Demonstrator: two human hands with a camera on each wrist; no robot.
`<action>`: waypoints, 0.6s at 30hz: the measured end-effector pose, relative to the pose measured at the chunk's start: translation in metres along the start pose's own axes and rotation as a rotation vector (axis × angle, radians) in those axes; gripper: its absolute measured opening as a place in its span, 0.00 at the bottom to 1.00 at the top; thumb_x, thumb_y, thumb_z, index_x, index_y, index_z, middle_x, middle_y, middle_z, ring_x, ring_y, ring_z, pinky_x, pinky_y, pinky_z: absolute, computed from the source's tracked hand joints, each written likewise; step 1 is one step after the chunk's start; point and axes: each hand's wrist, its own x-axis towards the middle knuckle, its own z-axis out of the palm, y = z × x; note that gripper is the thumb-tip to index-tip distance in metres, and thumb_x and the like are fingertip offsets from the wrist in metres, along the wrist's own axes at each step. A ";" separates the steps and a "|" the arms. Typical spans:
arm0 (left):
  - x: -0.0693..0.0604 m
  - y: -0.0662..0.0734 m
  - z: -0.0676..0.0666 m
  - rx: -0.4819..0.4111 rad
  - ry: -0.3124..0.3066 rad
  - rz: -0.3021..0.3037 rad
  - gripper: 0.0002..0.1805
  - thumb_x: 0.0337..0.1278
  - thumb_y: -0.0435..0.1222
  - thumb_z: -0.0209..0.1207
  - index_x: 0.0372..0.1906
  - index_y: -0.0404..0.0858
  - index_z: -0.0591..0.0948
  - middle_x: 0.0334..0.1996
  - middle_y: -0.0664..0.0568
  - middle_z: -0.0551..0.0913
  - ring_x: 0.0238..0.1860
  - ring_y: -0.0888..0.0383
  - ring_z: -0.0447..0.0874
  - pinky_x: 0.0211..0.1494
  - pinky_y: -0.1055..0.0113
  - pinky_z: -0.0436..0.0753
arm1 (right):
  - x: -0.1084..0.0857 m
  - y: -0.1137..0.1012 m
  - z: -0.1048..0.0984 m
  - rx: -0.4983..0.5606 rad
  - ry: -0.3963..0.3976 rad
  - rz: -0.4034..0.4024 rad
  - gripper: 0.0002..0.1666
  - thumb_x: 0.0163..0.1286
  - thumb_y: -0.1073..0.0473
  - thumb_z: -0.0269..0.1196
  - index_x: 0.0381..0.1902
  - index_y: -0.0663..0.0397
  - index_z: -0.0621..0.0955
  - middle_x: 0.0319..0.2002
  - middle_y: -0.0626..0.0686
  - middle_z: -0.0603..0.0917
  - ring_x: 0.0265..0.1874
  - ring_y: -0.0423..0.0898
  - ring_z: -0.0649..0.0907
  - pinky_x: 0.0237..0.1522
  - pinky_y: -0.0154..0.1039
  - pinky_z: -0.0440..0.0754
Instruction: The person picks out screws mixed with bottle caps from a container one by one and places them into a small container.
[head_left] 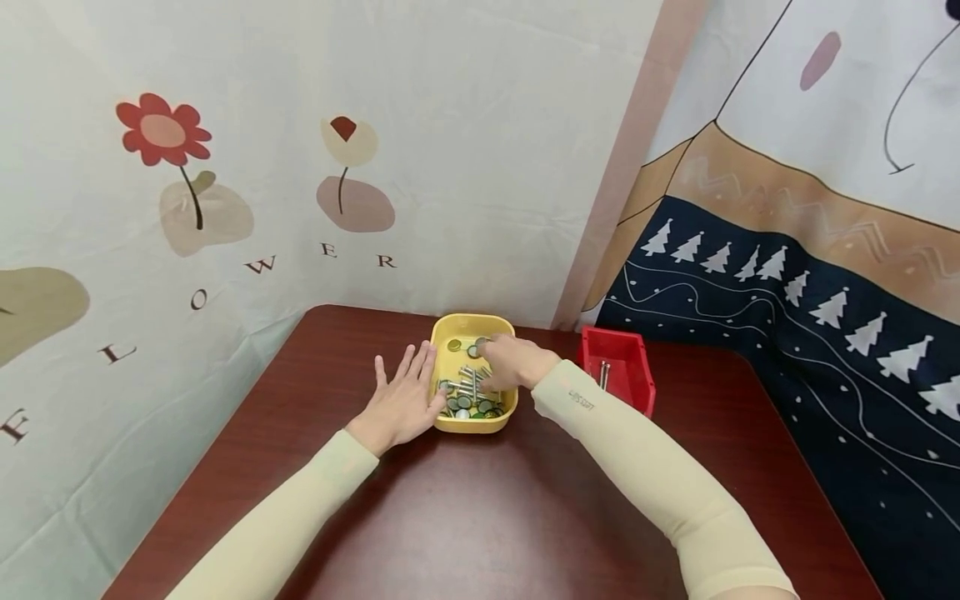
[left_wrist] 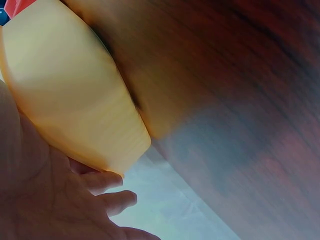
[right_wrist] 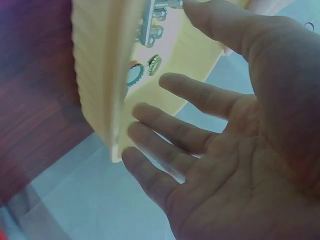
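bolts and caps in yellow tray, bolts in red bin, left fingers, right fingers outstretched

A glossy red-brown bench stretches beneath the left hand and right hand. Beyond the left hand, a pale backdrop carries a red flower, a smaller cream bloom and dark lettering. Right of the right hand, past a pink stripe, a navy panel shows white trees.

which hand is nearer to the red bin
Right. The right hand reaches over the yellow tray, just left of the red bin; the left hand is farther away, at the tray's left side.
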 end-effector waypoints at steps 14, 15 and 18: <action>0.000 0.001 0.001 0.022 -0.008 0.001 0.47 0.93 0.55 0.45 0.97 0.33 0.47 0.99 0.40 0.45 0.99 0.34 0.45 0.89 0.12 0.39 | 0.026 -0.023 -0.003 -0.002 -0.130 0.073 0.21 0.72 0.50 0.84 0.55 0.52 0.90 0.44 0.49 0.90 0.41 0.44 0.86 0.47 0.42 0.88; 0.000 0.001 0.001 0.023 -0.007 0.001 0.47 0.93 0.54 0.45 0.97 0.33 0.47 0.99 0.40 0.45 0.99 0.34 0.44 0.89 0.12 0.39 | 0.042 -0.015 0.010 -0.020 -0.136 0.078 0.23 0.70 0.48 0.85 0.54 0.51 0.90 0.43 0.48 0.90 0.41 0.43 0.85 0.47 0.41 0.88; -0.001 0.002 0.000 0.019 -0.002 -0.001 0.46 0.93 0.54 0.45 0.97 0.33 0.48 0.99 0.40 0.46 0.99 0.34 0.44 0.89 0.11 0.39 | 0.081 0.001 0.042 -0.082 -0.182 0.091 0.29 0.65 0.40 0.88 0.54 0.48 0.90 0.44 0.46 0.90 0.42 0.43 0.85 0.48 0.41 0.89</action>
